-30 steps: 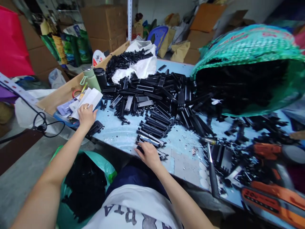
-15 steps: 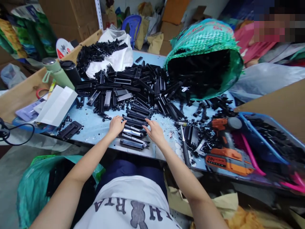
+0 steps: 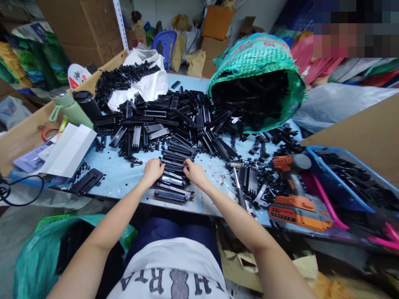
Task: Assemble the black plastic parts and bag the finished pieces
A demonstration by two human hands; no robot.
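A row of long black plastic strips [image 3: 173, 174] lies side by side on the pale blue table [image 3: 121, 176] right in front of me. My left hand [image 3: 152, 170] is curled at the left ends of these strips. My right hand [image 3: 193, 172] is curled at their right ends. Both hands press in on the row from either side. Behind the row a large loose heap of black comb-like parts [image 3: 168, 120] covers the middle of the table.
A green woven sack [image 3: 258, 62] full of black parts lies on its side at the back right. An orange cordless drill [image 3: 291, 189] and a hammer [image 3: 238, 187] lie to the right. Left are a white box [image 3: 70, 149], a green bottle [image 3: 70, 110] and a black flask [image 3: 87, 104].
My left hand left the white box at the left and came to the row of strips. Both hands have closed in on the row's ends. The view has swung right.
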